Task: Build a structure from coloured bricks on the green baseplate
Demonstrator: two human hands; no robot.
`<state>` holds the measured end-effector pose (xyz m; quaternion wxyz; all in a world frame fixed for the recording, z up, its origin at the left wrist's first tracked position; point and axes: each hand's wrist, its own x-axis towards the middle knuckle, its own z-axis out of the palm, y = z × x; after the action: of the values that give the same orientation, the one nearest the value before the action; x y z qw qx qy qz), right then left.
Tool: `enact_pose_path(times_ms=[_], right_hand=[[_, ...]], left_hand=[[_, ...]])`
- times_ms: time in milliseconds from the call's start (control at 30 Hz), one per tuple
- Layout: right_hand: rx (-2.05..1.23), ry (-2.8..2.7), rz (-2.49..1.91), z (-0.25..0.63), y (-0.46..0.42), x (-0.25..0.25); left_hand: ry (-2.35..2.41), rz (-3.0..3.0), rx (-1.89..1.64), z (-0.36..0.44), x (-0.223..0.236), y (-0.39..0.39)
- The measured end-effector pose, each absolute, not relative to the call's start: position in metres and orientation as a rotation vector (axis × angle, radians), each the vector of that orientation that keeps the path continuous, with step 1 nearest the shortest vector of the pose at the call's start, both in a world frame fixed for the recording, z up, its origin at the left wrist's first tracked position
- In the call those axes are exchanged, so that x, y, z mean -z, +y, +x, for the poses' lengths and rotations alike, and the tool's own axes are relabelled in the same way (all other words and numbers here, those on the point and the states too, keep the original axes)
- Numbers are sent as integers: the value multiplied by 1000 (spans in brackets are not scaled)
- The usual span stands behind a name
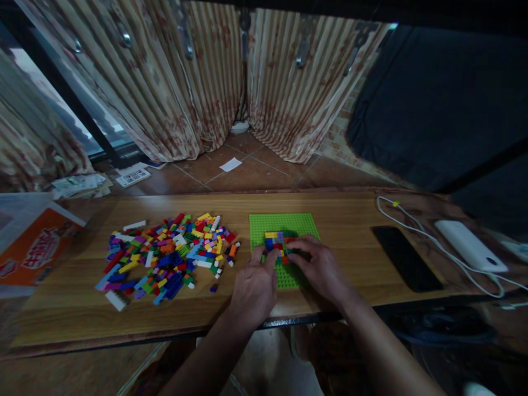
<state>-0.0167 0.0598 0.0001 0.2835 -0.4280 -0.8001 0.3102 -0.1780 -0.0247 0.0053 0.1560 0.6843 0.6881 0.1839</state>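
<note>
A green studded baseplate (pixel 284 222) lies flat on the wooden table. On its middle stands a low block of toy bricks (pixel 274 242) in yellow, blue, purple, red and other colours. My left hand (pixel 254 283) is closed at the block's lower left side, its thumb and curled fingers against the bricks. From the right, my right hand (pixel 319 264) pinches at the block's right edge with fingertips drawn together. Whether a separate loose brick sits between those fingertips is too small to make out. The hands cover the block's lower and right edges.
A wide heap of loose bricks (pixel 165 258) spreads over the table's left half. To the right lie a black phone (pixel 406 258), a white power bank (pixel 470 245) and a white cable (pixel 437 236). An orange and white bag (pixel 37 242) stands at the table's left end.
</note>
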Motion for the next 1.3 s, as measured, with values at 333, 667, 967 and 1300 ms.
enact_pose_path(times_ms=[333,667,967,1300], right_hand=[[-947,-2105,-1160,-20,68,9],[-968,-2114,-1204,-21,71,8],[-913,-1883,-1312,-13,78,9],[-774,-1981,-1386,-16,77,11]], left_hand=[[1958,1963,-508,-178,-8,-26],[1950,1970,-468,-178,-6,-26],[1928,1964,-451,-178,-8,-27],[1994,2066,-154,-165,-19,-26]])
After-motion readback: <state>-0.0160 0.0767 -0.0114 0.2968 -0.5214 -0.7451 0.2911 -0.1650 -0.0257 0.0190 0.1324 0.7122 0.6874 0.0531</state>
